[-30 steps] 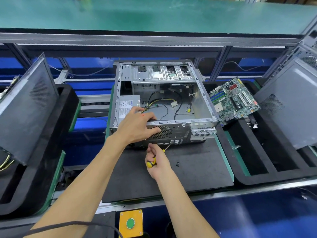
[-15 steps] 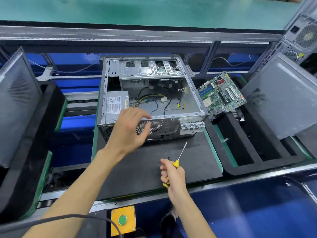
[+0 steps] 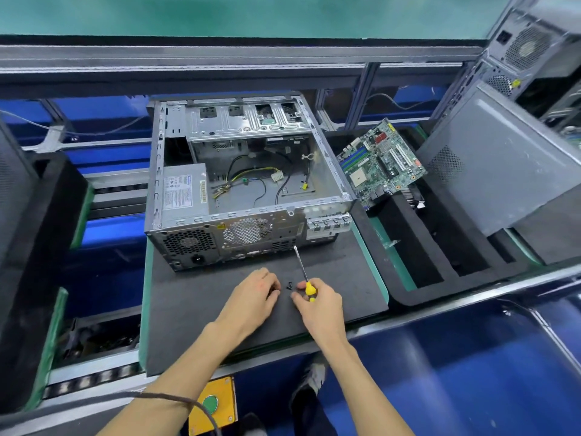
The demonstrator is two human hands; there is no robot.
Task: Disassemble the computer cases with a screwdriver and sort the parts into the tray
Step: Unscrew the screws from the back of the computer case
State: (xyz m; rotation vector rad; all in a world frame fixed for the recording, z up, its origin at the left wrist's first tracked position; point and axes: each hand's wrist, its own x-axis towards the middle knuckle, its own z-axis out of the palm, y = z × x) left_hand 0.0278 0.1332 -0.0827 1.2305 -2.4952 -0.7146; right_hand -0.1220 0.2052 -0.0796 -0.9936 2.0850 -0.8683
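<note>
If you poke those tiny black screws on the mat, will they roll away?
Probably only a little. The black screws look small and light, so a poke would likely scoot or roll them, but the dark mat looks foam-like and should slow them. They lie between the left hand and right hand, which could stop them.

One open case (image 3: 245,184), one motherboard (image 3: 382,163), one screwdriver (image 3: 303,272)

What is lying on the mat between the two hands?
In the head view, small black screws lie on the dark mat between the left hand and right hand.
</note>
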